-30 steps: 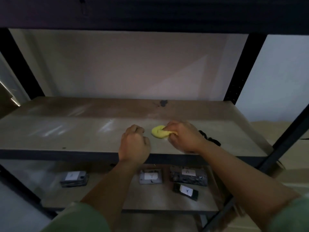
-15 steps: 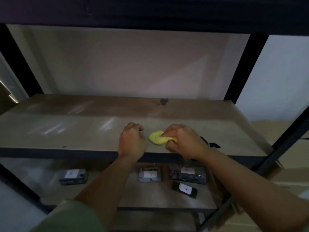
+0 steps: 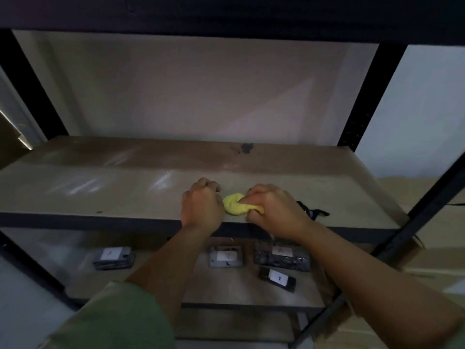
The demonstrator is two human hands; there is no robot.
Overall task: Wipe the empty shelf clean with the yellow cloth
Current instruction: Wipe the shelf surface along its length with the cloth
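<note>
At the shelf (image 3: 125, 187) front edge, our right hand (image 3: 274, 210) grips the bunched yellow cloth (image 3: 232, 204) while our left hand (image 3: 201, 206), curled closed at nine o'clock beside it, braces; we should press flat, sweeping toward the stain (image 3: 245, 148) at twelve.

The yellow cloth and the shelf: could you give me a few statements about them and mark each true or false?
1. The right hand holds the yellow cloth. True.
2. The cloth lies at the shelf's back edge. False: it is near the front edge.
3. A dark stain marks the back of the shelf. True.
4. The left hand holds a spray bottle. False: it is a closed fist with nothing visible in it.
5. The lower shelf is bare. False: labelled packages lie there.
</note>
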